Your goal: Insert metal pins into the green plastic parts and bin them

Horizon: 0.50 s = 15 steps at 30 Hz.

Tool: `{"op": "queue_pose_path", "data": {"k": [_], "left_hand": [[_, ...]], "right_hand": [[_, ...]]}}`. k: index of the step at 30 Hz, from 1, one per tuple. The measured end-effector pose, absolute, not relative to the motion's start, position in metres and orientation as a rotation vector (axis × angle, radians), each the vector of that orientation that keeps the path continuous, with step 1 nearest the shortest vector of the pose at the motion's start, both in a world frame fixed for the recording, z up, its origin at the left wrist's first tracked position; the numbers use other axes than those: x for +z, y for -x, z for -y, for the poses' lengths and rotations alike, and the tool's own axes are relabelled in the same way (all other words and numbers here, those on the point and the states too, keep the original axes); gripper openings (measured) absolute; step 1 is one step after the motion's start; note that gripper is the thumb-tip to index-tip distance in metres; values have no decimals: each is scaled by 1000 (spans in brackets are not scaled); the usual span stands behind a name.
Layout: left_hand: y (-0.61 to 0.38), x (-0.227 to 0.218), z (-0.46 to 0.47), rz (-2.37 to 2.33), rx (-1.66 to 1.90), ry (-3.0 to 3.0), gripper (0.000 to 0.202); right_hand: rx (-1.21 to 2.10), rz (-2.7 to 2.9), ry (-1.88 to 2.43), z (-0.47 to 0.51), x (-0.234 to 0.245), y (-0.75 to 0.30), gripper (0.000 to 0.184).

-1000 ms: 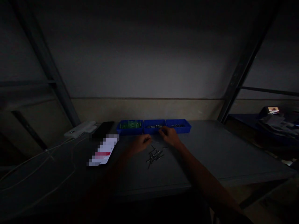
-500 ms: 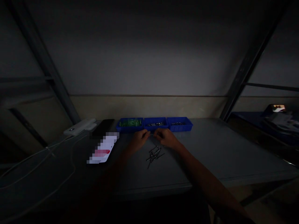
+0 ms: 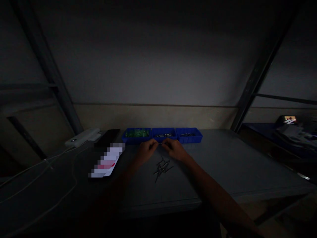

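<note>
Head: left hand (image 3: pixel 146 151), right hand (image 3: pixel 175 150) pinch one screw (image 3: pixel 160 143) (three trays (image 3: pixel 189 139)).

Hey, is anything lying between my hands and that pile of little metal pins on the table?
Nothing visible does. The pile of pins lies on bare table just nearer than the left hand and right hand, which seem to pinch a thin metal piece together. The blue trays sit beyond the hands.
</note>
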State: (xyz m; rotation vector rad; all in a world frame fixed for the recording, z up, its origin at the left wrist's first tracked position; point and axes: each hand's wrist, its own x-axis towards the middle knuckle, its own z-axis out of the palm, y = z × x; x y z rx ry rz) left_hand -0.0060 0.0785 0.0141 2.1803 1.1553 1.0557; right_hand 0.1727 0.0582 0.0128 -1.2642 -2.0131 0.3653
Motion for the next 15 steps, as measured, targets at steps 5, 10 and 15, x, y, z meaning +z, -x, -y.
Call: {"op": "queue_pose_path", "data": {"k": [5, 10, 15], "left_hand": [[3, 13, -77, -1185, 993, -2168, 34], [2, 8, -79, -1204, 991, -2146, 36], [4, 1, -82, -1149, 836, -2254, 29]], "right_hand": [[332, 1980, 1236, -60, 13, -174, 20], [317, 1985, 1209, -61, 11, -174, 18], [208, 1916, 1307, -69, 10, -188, 31]]}}
